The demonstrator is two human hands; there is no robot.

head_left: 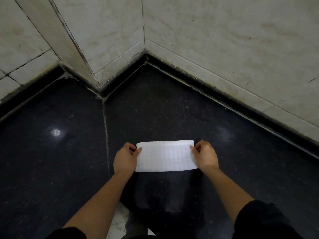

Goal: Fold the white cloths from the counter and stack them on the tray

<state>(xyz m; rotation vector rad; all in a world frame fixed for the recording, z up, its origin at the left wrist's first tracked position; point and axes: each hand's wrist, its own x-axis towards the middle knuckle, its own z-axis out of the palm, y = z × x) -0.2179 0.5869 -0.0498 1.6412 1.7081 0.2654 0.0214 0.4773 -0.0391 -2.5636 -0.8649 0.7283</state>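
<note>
1. A folded white cloth (165, 156) sits over the dark bench (51, 161), its long side running crosswise.
2. The left hand (125, 158) is at the cloth's left end, fingers pinching its upper corner.
3. The right hand (206, 156) is at the cloth's right end, fingers pinching that upper corner.
4. A tiled wall (224, 40) corner stands well behind the cloth.

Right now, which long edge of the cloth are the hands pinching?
The far edge of the white cloth: the left hand pinches its left end, the right hand its right end. The near edge is unpinched.
</note>
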